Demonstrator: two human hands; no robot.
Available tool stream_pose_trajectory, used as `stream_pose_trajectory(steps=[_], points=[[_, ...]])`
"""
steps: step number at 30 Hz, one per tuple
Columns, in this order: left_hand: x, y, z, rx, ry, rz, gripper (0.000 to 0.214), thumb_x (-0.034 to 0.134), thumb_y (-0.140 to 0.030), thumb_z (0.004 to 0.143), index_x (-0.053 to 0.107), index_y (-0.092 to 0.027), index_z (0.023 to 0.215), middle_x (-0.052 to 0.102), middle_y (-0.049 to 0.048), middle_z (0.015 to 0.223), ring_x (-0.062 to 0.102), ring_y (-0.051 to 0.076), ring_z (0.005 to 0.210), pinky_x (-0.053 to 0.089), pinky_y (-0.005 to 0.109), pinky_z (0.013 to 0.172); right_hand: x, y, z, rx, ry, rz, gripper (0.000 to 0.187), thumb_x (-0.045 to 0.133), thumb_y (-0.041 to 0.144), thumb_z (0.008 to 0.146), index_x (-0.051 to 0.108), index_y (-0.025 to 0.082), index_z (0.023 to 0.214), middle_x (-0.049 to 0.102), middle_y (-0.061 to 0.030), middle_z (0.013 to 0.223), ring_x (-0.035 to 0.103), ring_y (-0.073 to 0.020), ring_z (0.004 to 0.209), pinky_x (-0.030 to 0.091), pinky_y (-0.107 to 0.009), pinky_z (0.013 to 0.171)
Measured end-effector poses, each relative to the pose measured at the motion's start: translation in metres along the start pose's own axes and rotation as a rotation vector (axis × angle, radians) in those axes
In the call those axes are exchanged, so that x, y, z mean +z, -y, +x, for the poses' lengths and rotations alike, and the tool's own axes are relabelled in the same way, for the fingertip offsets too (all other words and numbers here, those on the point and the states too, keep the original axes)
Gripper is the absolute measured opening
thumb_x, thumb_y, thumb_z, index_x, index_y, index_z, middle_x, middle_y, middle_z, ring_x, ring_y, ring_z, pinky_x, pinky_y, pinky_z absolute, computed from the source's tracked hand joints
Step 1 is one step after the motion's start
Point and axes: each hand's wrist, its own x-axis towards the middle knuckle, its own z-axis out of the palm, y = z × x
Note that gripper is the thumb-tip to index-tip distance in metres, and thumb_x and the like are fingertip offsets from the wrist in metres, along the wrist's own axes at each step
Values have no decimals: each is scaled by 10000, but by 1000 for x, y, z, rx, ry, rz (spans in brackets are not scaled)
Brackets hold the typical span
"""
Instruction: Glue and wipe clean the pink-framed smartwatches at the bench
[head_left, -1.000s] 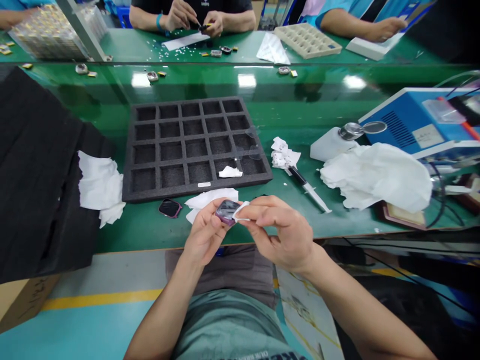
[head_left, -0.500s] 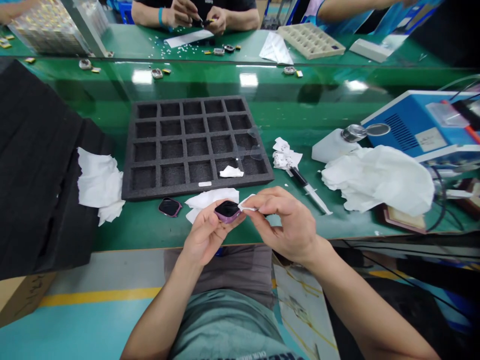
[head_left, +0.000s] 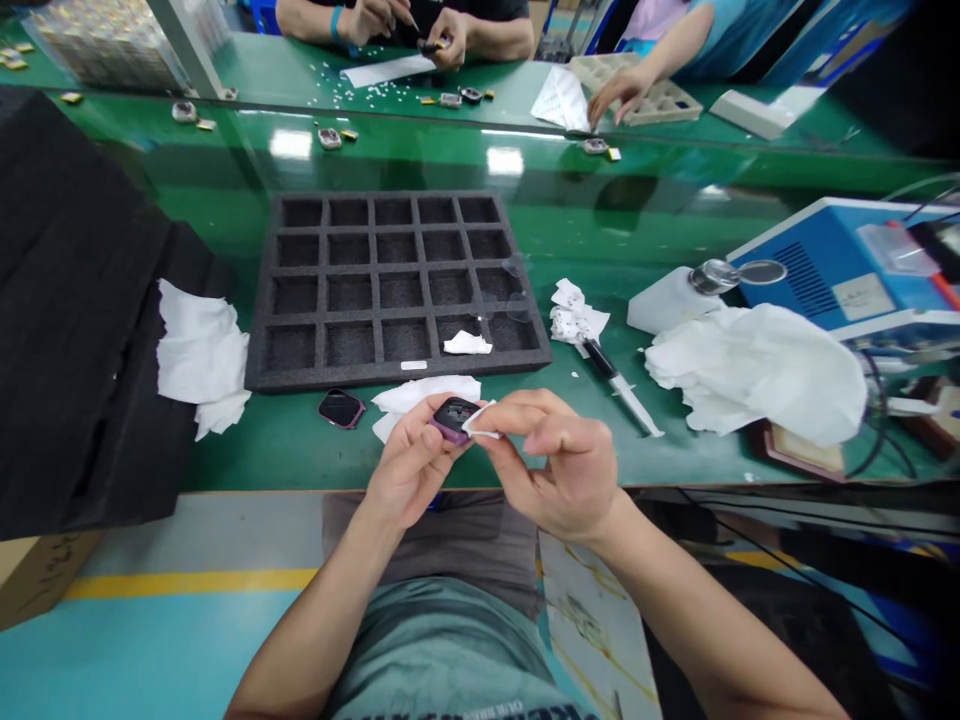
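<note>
Green worktop fills the scene, and past the far edge of this desk (head_left: 262, 465) a co-worker's hand (head_left: 622, 95) is by a beige compartment tray (head_left: 664, 112). Close to the near edge, around the middle, the left hand (head_left: 409, 460) holds a purple-cased smartwatch (head_left: 453, 418), its grip closed with thumb and fingers about the sides, dark face tipped up. The right hand (head_left: 555, 450) has a fingertip grip, thumb and forefingers pinched together on a folded white wipe (head_left: 482, 420) that appears to touch the watch's right side. Another purple-cased smartwatch (head_left: 340, 408) lies just off the near edge of a black foam tray (head_left: 341, 375), toward that tray's left corner; a syringe (head_left: 616, 388) lies beyond its near right corner. Being held only by its rim, the watch could, I judge, turn or slip if the wipe is pressed hard sideways, and so near the desk's front edge it might end up on the floor. Dragging a damp or gritty fold over the face could also leave streaks or scratches; whether the wipe is wet or clean, I cannot tell.
</note>
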Motion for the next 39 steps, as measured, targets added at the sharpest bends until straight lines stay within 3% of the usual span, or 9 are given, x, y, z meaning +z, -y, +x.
stream_pose_trajectory(steps=[4, 10, 15, 21, 23, 28, 31, 35, 39], points=[[1, 1, 0, 3, 2, 16, 456, 908, -415, 758, 760, -158, 1104, 801, 67, 1006, 751, 162, 883, 545, 250, 879, 3, 11, 3, 0, -43, 31, 416, 673, -13, 862, 375, 277, 833, 794, 31, 829, 736, -181, 730, 616, -329, 646], [-3, 6, 0, -6, -6, -41, 436, 848, -487, 814, 792, -139, 1070, 825, 117, 1073, 764, 274, 1097, 510, 423, 1109, -3, 11, 3, 141, -422, 126, 456, 739, -2, 814, 423, 284, 977, 760, 33, 848, 732, -198, 745, 603, -390, 729], [-6, 6, 0, -36, -19, -51, 489, 841, -536, 802, 796, -129, 1069, 825, 141, 1089, 755, 320, 1142, 475, 496, 1163, -7, -1, -4, 205, -360, 116, 428, 748, 37, 846, 428, 282, 991, 761, 34, 865, 728, -187, 766, 593, -377, 730], [-6, 5, 1, -22, 10, -30, 464, 815, -519, 835, 793, -147, 1112, 820, 130, 1121, 757, 301, 1139, 484, 476, 1160, -8, 0, -7, 290, -270, 217, 381, 721, 32, 875, 472, 274, 1032, 760, 17, 907, 744, -178, 839, 597, -361, 757], [-5, 5, 0, -12, 13, -13, 443, 822, -498, 836, 792, -159, 1119, 818, 123, 1133, 754, 296, 1143, 486, 473, 1156, -8, 2, -6, 380, -282, 295, 359, 728, 63, 890, 472, 271, 1032, 764, 15, 904, 746, -170, 833, 599, -344, 754], [-3, 4, 0, 17, 2, 32, 516, 884, -465, 775, 768, -153, 1168, 800, 125, 1180, 723, 291, 1192, 515, 443, 1117, -10, 2, -5, 760, -319, 543, 366, 808, 274, 889, 473, 276, 1034, 775, 21, 855, 702, -134, 693, 564, -261, 632], [-1, 4, 0, 23, 2, 36, 521, 889, -464, 769, 762, -164, 1176, 799, 117, 1179, 722, 275, 1180, 508, 432, 1117, -11, 0, -7, 882, -305, 648, 378, 828, 287, 867, 495, 276, 1045, 775, 35, 858, 696, -119, 708, 561, -237, 653], [0, 4, 1, 19, -5, 57, 548, 903, -481, 743, 756, -166, 1166, 793, 118, 1174, 727, 270, 1135, 506, 416, 1093, -8, 2, -9, 905, -285, 676, 368, 818, 260, 867, 495, 274, 1045, 780, 39, 873, 717, -120, 732, 565, -230, 657], [-2, 4, 1, 16, -12, 74, 553, 908, -486, 735, 743, -159, 1150, 781, 116, 1171, 728, 224, 1044, 527, 335, 989, 0, 7, -6, 828, -265, 597, 382, 820, 272, 858, 477, 264, 1026, 780, 32, 833, 741, -142, 724, 586, -253, 641]])
